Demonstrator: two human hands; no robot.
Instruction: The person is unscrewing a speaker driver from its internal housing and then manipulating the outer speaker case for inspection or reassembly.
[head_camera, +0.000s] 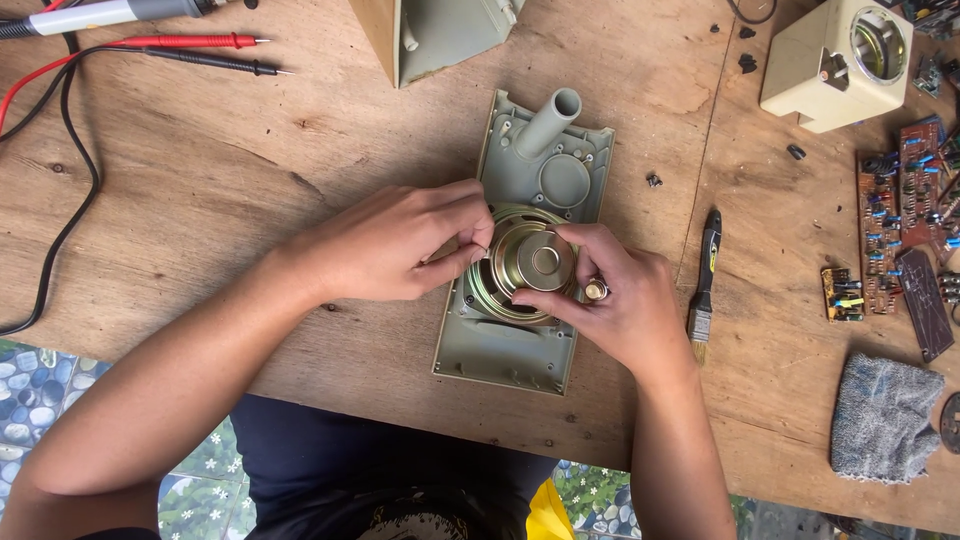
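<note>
A speaker (533, 262) sits in a housing panel (500, 345) lying in the middle of the worktop (230, 170), with the left hand (395, 245) on its left edge and the right hand (615, 300) on its right. A brush (704, 285) lies just right of the panel, circuit boards (900, 215) and a cloth (880, 415) farther right, the cloth nearest the person. Behind, probe leads (190, 50) lie at far left and a boxy casing (840, 60) at far right
</note>
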